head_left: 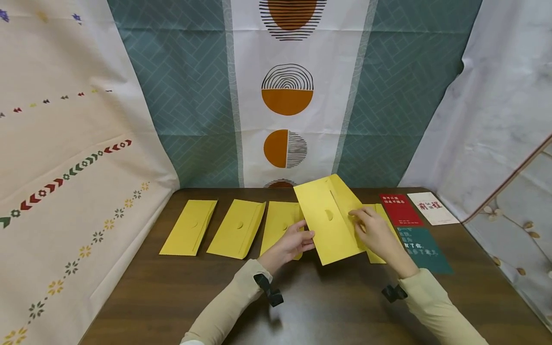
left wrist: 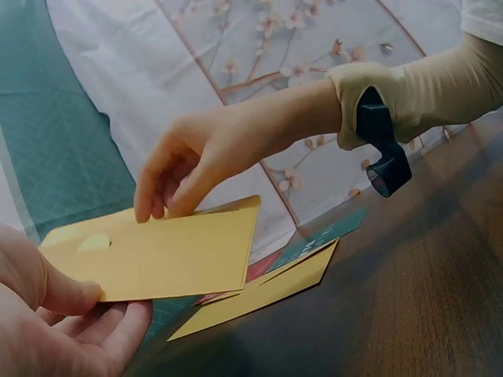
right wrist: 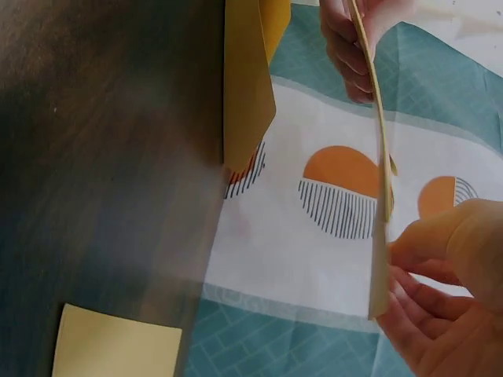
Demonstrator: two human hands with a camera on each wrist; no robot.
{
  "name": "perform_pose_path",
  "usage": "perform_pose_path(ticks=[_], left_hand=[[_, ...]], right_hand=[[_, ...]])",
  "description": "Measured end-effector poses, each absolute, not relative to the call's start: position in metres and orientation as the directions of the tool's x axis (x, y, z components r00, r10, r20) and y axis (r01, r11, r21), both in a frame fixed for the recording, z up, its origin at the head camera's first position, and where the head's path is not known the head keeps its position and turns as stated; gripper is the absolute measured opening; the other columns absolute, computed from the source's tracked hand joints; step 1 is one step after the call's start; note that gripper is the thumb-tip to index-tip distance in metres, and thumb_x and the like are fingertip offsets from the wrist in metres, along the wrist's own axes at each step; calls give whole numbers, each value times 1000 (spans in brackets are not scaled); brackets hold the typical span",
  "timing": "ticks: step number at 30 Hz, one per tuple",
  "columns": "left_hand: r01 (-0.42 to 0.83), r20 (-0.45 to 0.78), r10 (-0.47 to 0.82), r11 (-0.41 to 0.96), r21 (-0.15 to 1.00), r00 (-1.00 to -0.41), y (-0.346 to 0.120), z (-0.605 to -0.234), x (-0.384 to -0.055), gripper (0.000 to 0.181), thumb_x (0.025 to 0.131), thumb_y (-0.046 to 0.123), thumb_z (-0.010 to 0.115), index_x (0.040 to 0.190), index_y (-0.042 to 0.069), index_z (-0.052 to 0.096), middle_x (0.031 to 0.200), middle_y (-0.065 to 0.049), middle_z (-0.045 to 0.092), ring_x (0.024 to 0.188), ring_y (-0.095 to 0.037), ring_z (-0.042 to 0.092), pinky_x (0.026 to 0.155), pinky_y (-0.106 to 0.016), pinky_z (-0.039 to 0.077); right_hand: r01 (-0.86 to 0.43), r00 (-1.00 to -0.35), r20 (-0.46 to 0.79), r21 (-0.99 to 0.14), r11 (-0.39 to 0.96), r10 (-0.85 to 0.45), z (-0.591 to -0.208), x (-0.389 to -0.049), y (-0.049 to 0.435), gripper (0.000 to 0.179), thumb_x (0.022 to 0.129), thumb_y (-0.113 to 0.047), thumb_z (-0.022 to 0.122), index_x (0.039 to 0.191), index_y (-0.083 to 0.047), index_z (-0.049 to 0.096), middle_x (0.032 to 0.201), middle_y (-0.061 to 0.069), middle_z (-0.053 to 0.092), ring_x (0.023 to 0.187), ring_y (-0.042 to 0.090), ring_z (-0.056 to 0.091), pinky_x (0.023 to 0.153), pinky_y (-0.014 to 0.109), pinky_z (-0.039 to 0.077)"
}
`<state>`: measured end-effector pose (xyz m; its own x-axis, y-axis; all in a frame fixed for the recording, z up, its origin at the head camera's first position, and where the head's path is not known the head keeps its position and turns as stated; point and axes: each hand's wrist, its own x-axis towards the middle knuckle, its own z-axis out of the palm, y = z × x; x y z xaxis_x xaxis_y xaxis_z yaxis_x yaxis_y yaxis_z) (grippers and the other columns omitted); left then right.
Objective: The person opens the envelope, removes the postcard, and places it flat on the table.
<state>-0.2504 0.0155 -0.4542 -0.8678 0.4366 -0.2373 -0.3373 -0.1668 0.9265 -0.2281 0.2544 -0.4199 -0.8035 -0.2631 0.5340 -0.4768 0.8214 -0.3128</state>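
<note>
**Yellow envelope held off the surface, both hands on it**

Your left hand (head_left: pixel 290 244) pinches the lower left edge of the yellow envelope (head_left: pixel 328 221), thumb on top and fingers beneath; the left wrist view shows this clearly. Your right hand (head_left: pixel 374 233) pinches the opposite long edge, fingertips curled over the flap side. Both grips are narrow, closed on paper only.

The envelope is lifted and tilted above the brown surface (head_left: pixel 172 292), its flap open at the far end and a half-moon thumb notch showing on the face.

Handling judgement: light, thin card stock, stiff enough to hold flat between two edge pinches, yet easily creased if squeezed mid-panel. Smooth paper, so likely to slip under a loose pinch. Best taken at the edges or near the notch.

Outward: three more yellow envelopes (head_left: pixel 236 228) lie flat in a row to the left. Another lies partly under your right hand. A red card (head_left: pixel 399 210), a white card (head_left: pixel 432 208) and a teal card (head_left: pixel 424 249) lie to the right. Patterned cloth (head_left: pixel 286 96) hangs behind.
</note>
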Motion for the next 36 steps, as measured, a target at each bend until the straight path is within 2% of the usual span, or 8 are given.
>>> perform_pose_path(ticks=[3,8,14,17,27,36], left_hand=[[-330,-222,460,-167,929,-860,14,-455,-250,49,98,4,50,146,9,40,119,-18,67,103,-24,68,98,-43,49],[-320,-209,489,-154,935,-847,13,-457,-250,48,100,5,47,146,9,39,122,-19,66,106,-24,67,100,-44,48],[-328,-223,504,-128,936,-834,12,-458,-250,55,100,5,46,152,7,28,126,-19,64,112,-26,64,104,-48,44],[-328,-227,508,-118,937,-831,12,-458,-250,57,100,6,46,153,6,24,127,-19,63,115,-28,63,106,-49,42],[-337,-231,520,-117,934,-822,12,-461,-249,61,100,6,46,154,2,16,133,-23,57,122,-34,57,108,-51,39],[-326,-233,505,-103,940,-831,14,-461,-249,52,99,6,50,148,-1,32,124,-22,63,111,-28,65,100,-46,47]], right_hand=[[-451,-839,489,-381,807,-237,-419,-228,254,23,82,0,69,105,2,68,99,16,65,80,24,59,74,42,57],[-366,-909,379,-528,766,-174,-416,-228,255,23,90,-9,65,111,0,68,107,18,68,87,27,62,81,46,56],[-258,-966,215,-733,630,-146,-412,-229,256,24,93,-17,64,110,0,67,95,15,70,78,19,66,73,27,58],[-201,-979,143,-808,554,-147,-410,-229,256,28,94,-18,62,112,4,66,95,18,69,77,18,66,72,23,57],[-54,-994,0,-861,505,-106,-409,-231,250,33,94,-18,63,114,8,64,101,22,69,78,17,65,71,24,57],[72,-996,-86,-860,505,-6,-410,-232,250,42,91,-25,67,117,8,63,103,18,71,75,15,61,67,24,53]])
